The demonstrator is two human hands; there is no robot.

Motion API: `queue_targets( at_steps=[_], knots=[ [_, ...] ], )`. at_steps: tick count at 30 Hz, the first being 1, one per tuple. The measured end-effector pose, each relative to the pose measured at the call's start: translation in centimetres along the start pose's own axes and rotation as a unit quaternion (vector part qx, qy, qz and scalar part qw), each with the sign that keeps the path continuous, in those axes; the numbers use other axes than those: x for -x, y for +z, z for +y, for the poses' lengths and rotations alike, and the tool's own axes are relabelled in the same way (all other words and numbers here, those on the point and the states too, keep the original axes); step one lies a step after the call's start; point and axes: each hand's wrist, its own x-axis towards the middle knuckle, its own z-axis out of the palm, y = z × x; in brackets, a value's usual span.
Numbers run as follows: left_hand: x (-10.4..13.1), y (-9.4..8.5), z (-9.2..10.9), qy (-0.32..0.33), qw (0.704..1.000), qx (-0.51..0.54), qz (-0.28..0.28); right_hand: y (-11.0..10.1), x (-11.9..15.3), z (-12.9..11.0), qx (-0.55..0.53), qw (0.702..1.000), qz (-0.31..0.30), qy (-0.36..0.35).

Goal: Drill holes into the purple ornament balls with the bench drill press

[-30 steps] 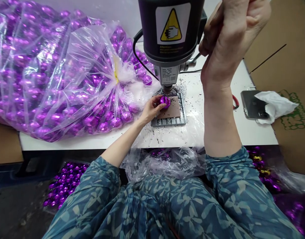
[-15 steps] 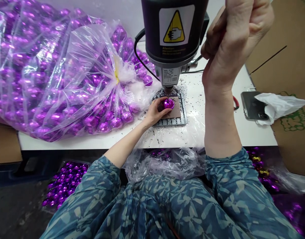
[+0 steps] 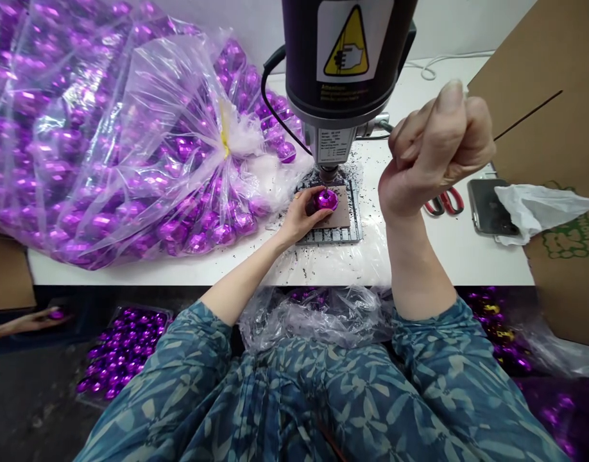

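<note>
Between the thumb and fingers of my left hand [image 3: 303,212] sits a shiny purple faceted ball [image 3: 326,199]. It rests on a small brown board [image 3: 341,217] over the slotted metal base [image 3: 355,232] of a drill press [image 3: 349,64]. The press's chuck [image 3: 328,172] is right above the ball; whether the bit touches it I cannot tell. My right hand [image 3: 436,151] is raised beside the press, fist closed round the feed lever [image 3: 385,126], most of which the fingers hide.
A tied clear bag [image 3: 131,141] of purple balls fills the table's left side. Red-handled scissors [image 3: 446,201], a phone [image 3: 491,206] and a white tissue [image 3: 530,208] lie right, by a cardboard box [image 3: 564,141]. Another person's hand [image 3: 42,319] holds a purple ball above a tray [image 3: 124,353] at lower left.
My right hand has come down and slightly left with the lever, uncovering the scissors. My left hand keeps its hold on the ball. Another person's hand has appeared at lower left.
</note>
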Motion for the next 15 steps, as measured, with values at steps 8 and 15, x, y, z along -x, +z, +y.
queue_targets(
  at_steps=[8, 15],
  knots=[
    [0.0, -0.2, 0.4, -0.006, 1.0, -0.01, -0.002, -0.7, 1.1, 1.2, -0.049, 0.998, 0.005, -0.043],
    [0.0, -0.2, 0.4, 0.0, 1.0, -0.018, -0.002, -2.2, 2.0, 2.1, 0.016, 0.999, -0.039, -0.018]
  ],
)
